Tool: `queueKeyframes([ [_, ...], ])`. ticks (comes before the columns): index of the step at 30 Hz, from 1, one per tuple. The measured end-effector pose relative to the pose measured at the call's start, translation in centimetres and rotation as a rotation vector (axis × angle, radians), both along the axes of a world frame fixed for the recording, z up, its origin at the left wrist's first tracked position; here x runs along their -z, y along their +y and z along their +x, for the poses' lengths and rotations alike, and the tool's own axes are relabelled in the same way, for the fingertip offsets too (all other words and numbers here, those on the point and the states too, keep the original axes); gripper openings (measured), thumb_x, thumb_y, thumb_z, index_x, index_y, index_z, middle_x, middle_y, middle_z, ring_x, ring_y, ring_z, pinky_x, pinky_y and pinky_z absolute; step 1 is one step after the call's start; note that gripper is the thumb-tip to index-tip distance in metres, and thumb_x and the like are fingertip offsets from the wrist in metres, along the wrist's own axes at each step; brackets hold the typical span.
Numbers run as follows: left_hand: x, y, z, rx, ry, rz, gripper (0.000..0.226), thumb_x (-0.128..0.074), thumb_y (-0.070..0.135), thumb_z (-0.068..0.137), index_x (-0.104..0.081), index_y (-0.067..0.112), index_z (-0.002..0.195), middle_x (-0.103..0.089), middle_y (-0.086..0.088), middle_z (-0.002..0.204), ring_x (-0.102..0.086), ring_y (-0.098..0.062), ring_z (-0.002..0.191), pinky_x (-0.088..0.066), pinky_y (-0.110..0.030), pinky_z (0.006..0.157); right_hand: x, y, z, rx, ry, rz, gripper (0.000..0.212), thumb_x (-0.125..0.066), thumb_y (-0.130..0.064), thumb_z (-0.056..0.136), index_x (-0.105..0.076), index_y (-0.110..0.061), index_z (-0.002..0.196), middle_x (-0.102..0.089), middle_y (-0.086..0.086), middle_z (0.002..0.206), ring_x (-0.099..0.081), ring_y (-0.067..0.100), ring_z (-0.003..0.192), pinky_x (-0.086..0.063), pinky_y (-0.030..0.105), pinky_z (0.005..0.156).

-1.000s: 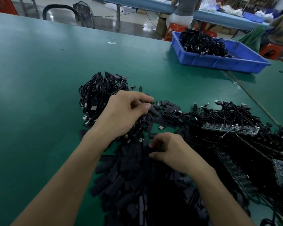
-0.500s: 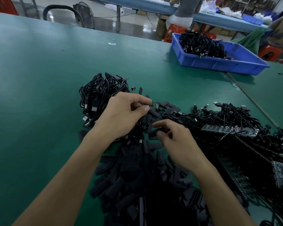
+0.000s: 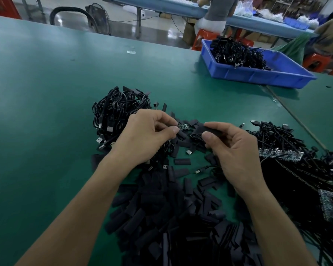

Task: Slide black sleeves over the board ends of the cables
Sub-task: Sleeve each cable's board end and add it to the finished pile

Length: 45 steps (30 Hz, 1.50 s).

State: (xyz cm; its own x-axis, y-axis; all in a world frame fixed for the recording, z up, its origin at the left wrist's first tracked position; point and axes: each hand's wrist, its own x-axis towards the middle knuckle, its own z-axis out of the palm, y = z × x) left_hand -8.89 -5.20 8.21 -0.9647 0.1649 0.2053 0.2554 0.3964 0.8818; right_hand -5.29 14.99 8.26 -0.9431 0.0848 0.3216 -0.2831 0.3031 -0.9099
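The board projects rightward from the left hand, pinched between thumb and forefinger above the worktop. The right hand pinches one sleeve between thumb and fingers, just right of the board and apart from it. Both long axes run roughly left-right, nearly in line. The sleeve's mouth appears to face the board.

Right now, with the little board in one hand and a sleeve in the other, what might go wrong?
The left hand pinches the small board with only a short tip exposed, so the sleeve in the right hand could snag on its edge instead of sliding on. The tangled cables lie right beside that hand, so pulling may drag others along.
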Motion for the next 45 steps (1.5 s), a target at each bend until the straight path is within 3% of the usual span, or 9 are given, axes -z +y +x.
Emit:
queueKeyframes([
  [9, -0.1, 0.5, 0.3, 0.042, 0.011, 0.087, 0.007, -0.076, 0.023, 0.089, -0.072, 0.028, 0.084, -0.074, 0.013, 0.069, -0.062, 0.006, 0.055, -0.044, -0.006, 0.056, 0.0, -1.0, 0.3, 0.056, 0.077, 0.057, 0.012, -0.071, -0.02, 0.092, -0.069, -0.032, 0.094, -0.073, -0.011, 0.074, -0.069, 0.002, 0.067, -0.049, 0.011, 0.065],
  [14, -0.4, 0.6, 0.6, 0.06, -0.006, 0.141, 0.006, -0.076, 0.021, 0.088, -0.074, 0.023, 0.083, -0.075, 0.008, 0.068, -0.057, -0.002, 0.045, -0.045, -0.011, 0.051, -0.2, -1.1, 0.3, 0.087, 0.107, 0.083, 0.013, -0.071, -0.022, 0.092, -0.068, -0.034, 0.093, -0.072, -0.013, 0.073, -0.068, 0.002, 0.066, -0.049, 0.011, 0.064],
  [27, -0.2, 0.5, 0.5, 0.113, -0.057, 0.145, 0.004, -0.077, 0.022, 0.088, -0.075, 0.025, 0.086, -0.076, 0.007, 0.072, -0.064, -0.008, 0.052, -0.05, -0.017, 0.055, -0.2, -0.7, 0.2, 0.088, 0.109, 0.136, 0.02, -0.076, -0.026, 0.087, -0.068, -0.042, 0.096, -0.074, -0.019, 0.08, -0.071, 0.005, 0.072, -0.054, 0.016, 0.069],
  [37, -0.4, 0.3, 0.4, 0.159, -0.076, 0.223, 0.012, -0.078, 0.011, 0.086, -0.077, 0.023, 0.091, -0.075, 0.003, 0.071, -0.059, -0.002, 0.052, -0.041, -0.007, 0.05, -1.3, 0.9, -0.4, -0.082, 0.054, 0.154, 0.022, -0.08, -0.019, 0.083, -0.073, -0.035, 0.096, -0.074, -0.018, 0.075, -0.069, 0.001, 0.067, -0.051, 0.012, 0.068],
  [45, -0.5, 0.6, 0.7, 0.22, -0.114, 0.26, 0.015, -0.077, 0.006, 0.085, -0.072, 0.018, 0.091, -0.075, 0.005, 0.071, -0.062, -0.002, 0.054, -0.045, -0.009, 0.052, -1.7, 0.9, -0.5, -0.273, -0.027, 0.088, 0.018, -0.075, -0.029, 0.077, -0.076, -0.032, 0.095, -0.076, -0.009, 0.084, -0.068, 0.004, 0.071, -0.052, 0.014, 0.068],
])
